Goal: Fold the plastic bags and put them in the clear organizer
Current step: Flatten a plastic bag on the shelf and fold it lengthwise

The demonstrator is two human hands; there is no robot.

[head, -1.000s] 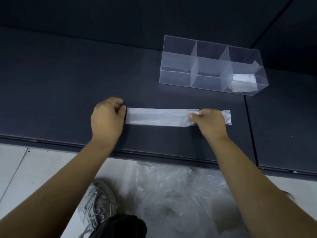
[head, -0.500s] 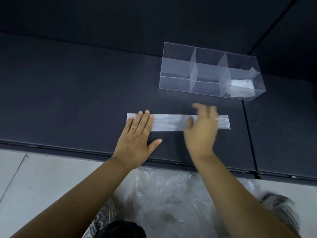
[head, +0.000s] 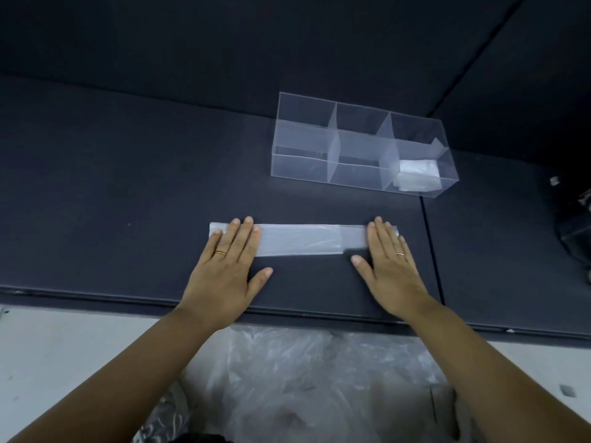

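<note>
- I see the long, flat-folded strip of translucent white plastic bag (head: 303,239) lying on the dark table (head: 128,187), near its front edge and running left to right.
- The left grip (head: 228,266) is released, with its fingers straight and flat on the strip's left end.
- The right grip (head: 388,266) is likewise released, its fingers pressed flat on the right end.
- The clear rectangular plastic organizer (head: 303,169) stands farther back, apart from the strip. A small folded white bag (head: 419,174) sits in its right-end compartment.
- Crumpled clear plastic bags (head: 303,378) are heaped on the floor below the table's near edge.
</note>
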